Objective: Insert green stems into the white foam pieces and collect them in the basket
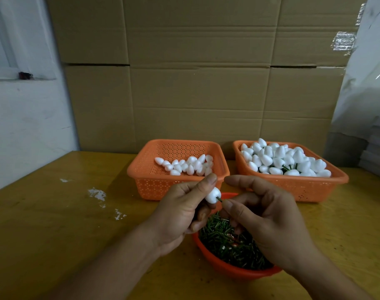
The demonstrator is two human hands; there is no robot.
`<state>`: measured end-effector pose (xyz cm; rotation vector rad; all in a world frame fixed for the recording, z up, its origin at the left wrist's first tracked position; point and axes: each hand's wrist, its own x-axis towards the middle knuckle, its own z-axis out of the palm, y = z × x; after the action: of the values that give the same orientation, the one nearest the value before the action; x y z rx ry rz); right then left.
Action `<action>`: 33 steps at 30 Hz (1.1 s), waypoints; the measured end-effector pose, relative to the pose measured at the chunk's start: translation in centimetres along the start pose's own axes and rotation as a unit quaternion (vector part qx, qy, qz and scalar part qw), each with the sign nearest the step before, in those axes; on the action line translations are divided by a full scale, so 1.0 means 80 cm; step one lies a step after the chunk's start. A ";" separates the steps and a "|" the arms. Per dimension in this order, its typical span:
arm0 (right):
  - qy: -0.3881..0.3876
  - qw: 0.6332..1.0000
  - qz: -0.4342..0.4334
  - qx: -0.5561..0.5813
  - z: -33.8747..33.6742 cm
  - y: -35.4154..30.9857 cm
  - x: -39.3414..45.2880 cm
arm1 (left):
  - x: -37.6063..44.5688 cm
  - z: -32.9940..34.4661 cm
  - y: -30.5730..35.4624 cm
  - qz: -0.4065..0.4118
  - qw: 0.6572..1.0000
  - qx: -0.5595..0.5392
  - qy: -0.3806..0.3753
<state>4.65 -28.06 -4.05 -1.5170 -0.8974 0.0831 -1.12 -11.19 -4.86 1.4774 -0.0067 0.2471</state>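
Foam piece (212, 194), light and easily dented, sits pinched in the left hand (182, 211) over the stem bowl (225, 267), best held by its flanks, while the right hand (264, 221) thumb and forefinger pinch the thin, stiff green stem (219, 199) entering it.

foam piece (213, 194): white, egg-shaped, held | green stem (219, 199): inserted, end protruding
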 end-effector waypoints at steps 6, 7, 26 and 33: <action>-0.009 1.000 0.000 -0.002 0.000 0.000 -0.001 | -0.002 0.001 0.001 0.021 1.000 0.019 -0.001; -0.009 1.000 0.000 -0.002 0.001 0.000 -0.001 | -0.002 0.001 0.002 0.025 0.999 0.021 -0.001; -0.009 0.999 -0.025 -0.035 0.006 0.001 -0.005 | 0.000 0.004 -0.005 0.103 0.991 0.090 0.009; 0.011 0.999 -0.031 -0.032 0.009 0.002 -0.005 | -0.005 0.006 0.001 0.126 0.986 0.109 -0.018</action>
<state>4.05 -27.72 -4.54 -1.5456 -0.9368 -0.0069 -1.43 -11.76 -4.80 1.6996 -0.2018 0.4363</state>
